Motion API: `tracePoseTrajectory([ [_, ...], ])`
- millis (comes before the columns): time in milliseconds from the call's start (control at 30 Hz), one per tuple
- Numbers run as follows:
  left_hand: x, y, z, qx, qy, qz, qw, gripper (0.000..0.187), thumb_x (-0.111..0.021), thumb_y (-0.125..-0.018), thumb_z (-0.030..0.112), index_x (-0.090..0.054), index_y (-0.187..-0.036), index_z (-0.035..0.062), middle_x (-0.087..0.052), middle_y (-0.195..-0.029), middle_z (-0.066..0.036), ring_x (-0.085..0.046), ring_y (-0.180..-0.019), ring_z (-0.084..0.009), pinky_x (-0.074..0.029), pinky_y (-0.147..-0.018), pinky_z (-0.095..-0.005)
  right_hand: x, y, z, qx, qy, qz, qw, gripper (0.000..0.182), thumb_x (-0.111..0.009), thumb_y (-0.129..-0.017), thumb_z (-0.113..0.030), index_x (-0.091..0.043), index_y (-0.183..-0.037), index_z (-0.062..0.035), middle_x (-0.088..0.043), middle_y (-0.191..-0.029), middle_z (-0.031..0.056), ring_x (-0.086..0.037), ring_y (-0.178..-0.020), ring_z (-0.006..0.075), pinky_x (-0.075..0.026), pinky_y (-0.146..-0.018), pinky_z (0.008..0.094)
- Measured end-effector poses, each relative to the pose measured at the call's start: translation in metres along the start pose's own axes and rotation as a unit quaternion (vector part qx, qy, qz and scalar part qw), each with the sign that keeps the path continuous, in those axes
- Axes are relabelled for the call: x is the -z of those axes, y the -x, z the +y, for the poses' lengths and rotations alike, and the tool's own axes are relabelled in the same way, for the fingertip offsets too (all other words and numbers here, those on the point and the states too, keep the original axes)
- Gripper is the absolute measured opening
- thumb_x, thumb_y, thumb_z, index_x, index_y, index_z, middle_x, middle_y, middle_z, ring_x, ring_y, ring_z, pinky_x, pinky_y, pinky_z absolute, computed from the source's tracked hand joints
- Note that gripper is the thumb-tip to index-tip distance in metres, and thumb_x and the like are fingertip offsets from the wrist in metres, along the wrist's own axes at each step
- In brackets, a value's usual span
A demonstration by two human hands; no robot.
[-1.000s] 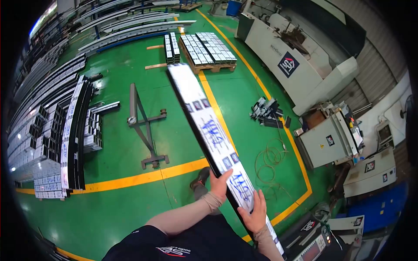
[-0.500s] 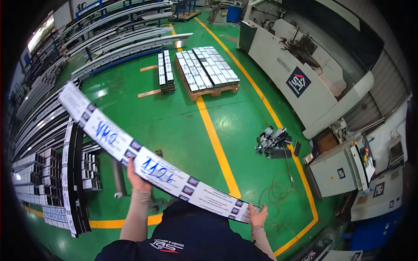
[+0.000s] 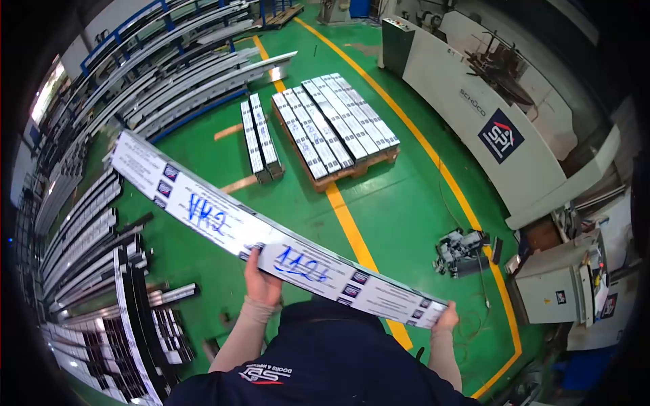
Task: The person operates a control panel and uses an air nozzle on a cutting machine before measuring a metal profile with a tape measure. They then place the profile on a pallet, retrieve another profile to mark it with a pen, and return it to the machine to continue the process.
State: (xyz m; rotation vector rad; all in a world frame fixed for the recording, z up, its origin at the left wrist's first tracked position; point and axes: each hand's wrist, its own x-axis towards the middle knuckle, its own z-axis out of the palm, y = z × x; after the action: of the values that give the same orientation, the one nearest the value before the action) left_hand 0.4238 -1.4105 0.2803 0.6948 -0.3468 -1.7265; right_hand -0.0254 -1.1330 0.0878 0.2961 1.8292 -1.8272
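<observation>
A long metal profile (image 3: 342,276), covered in white printed protective film with dark logo labels and blue handwriting, slants across in front of my body. Its far end points to the upper left and its near end to the lower right. Near its middle, my left hand (image 3: 263,281) grips the lower edge, the thumb on the printed face and the other fingers hidden underneath. My right hand (image 3: 445,318) is closed around the lower right end.
A wooden pallet (image 3: 359,167) bears rows of film-wrapped profiles. Beside it, two narrow stacks (image 3: 259,139) rest on wooden battens. Racks of long profiles (image 3: 183,74) line the left, and a large machine (image 3: 467,101) stands right. Metal parts (image 3: 460,250) lie on the green floor.
The view has shifted, with the pallet now larger and closer. The profile and both hands have moved right in the view, and my right hand has risen. Both still hold the profile.
</observation>
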Motion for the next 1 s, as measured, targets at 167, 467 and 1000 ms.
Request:
tracePoseTrajectory([
  [167, -0.025, -0.211, -0.059, 0.116, -0.075, 0.03, 0.99, 0.055, -0.064, -0.093, 0.044, -0.053, -0.131, 0.0061, -0.063, -0.125, -0.007, -0.061, -0.114, -0.0242, -0.046, -0.1, -0.0435, -0.111, -0.037, -0.017, 0.018, 0.026, 0.139, 0.99, 0.055, -0.053, -0.097, -0.045, -0.066, -0.096, 0.0089, -0.069, -0.086, 0.0149, -0.066, -0.074, 0.0248, -0.052, -0.067, 0.0403],
  [467, -0.095, -0.524, -0.106, 0.187, -0.143, 0.064, 0.97, 0.053, -0.07, -0.091, 0.037, -0.05, -0.131, 0.0073, -0.063, -0.122, -0.008, -0.06, -0.111, -0.0211, -0.048, -0.094, -0.0427, -0.3, -0.164, -0.031, -0.034, 0.122, 0.223, 0.967, 0.064, -0.05, -0.096, -0.057, -0.057, -0.072, 0.0013, -0.061, -0.072, 0.0073, -0.055, -0.063, 0.0192, -0.046, -0.057, 0.0384],
  [1000, 0.024, -1.12, -0.238, 0.28, -0.196, 0.184, 0.922, 0.092, -0.067, -0.082, 0.064, -0.042, -0.142, -0.0006, -0.053, -0.137, -0.013, -0.058, -0.117, -0.0277, -0.046, -0.101, -0.0474, -0.782, -0.28, 0.103, -0.041, -0.015, 0.229, 0.973, 0.044, -0.059, -0.097, -0.042, -0.055, -0.097, 0.0021, -0.068, -0.096, 0.0146, -0.068, -0.079, 0.0239, -0.058, -0.07, 0.0375],
])
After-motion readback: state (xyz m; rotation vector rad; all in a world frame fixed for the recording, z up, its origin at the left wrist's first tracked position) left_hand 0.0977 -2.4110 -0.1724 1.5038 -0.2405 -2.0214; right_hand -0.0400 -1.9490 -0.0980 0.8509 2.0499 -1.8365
